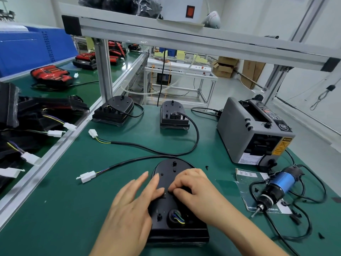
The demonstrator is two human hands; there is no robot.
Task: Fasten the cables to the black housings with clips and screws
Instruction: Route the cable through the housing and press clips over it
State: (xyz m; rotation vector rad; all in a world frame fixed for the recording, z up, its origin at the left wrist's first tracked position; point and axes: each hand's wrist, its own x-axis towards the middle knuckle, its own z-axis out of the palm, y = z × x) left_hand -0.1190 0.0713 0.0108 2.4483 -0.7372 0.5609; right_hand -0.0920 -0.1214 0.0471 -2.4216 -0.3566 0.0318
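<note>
The green worktop bears a near housing. Beyond that housing sit a second housing and a third housing; right of it, a grey tape dispenser and a blue screwdriver; left, a white connector.

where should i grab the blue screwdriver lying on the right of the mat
Grip the electric screwdriver round its blue barrel, coming from above with the right hand. It lies on its side, bit toward the person, with the barrel's upper side uncovered.

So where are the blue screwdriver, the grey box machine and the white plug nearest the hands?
blue screwdriver [282, 182]: head view, on its blue barrel.
grey box machine [236, 141]: head view, on its bare side panel.
white plug [88, 176]: head view, on its plastic shell.
</note>
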